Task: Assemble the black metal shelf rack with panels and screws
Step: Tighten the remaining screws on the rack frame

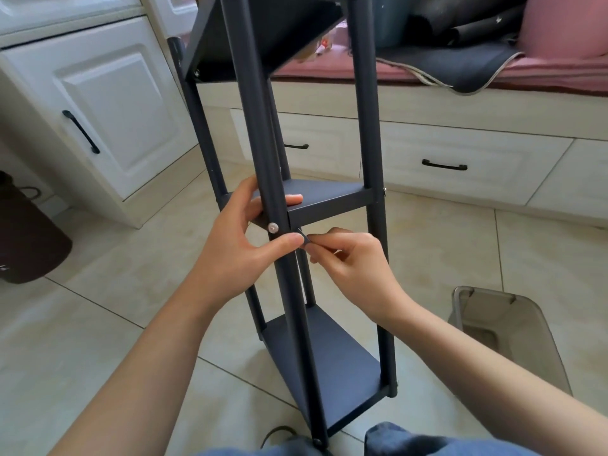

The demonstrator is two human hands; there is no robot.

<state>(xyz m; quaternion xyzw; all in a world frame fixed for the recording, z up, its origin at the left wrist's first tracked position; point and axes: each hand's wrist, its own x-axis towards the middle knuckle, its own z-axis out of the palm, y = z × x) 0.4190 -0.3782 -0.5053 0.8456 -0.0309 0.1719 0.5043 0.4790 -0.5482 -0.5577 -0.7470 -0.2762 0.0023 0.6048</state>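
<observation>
The black metal shelf rack [368, 126] stands upright on the tiled floor, with three panels fixed between its posts. A silver screw [273, 227] sits in the near post at the corner of the middle panel [325, 192]. My left hand [240, 238] grips that post and panel corner, thumb pressed just below the screw, fingers wrapped behind. My right hand [348, 261] pinches a small dark part, partly hidden by the fingers, right beside the post under the panel corner. The bottom panel [339, 366] lies near my knees.
White cabinets [108, 103] stand to the left. A low drawer bench [460, 159] with pink cushions and dark cloth runs behind the rack. A clear plastic bin [506, 327] sits on the floor at right, a dark brown bag [26, 238] at far left.
</observation>
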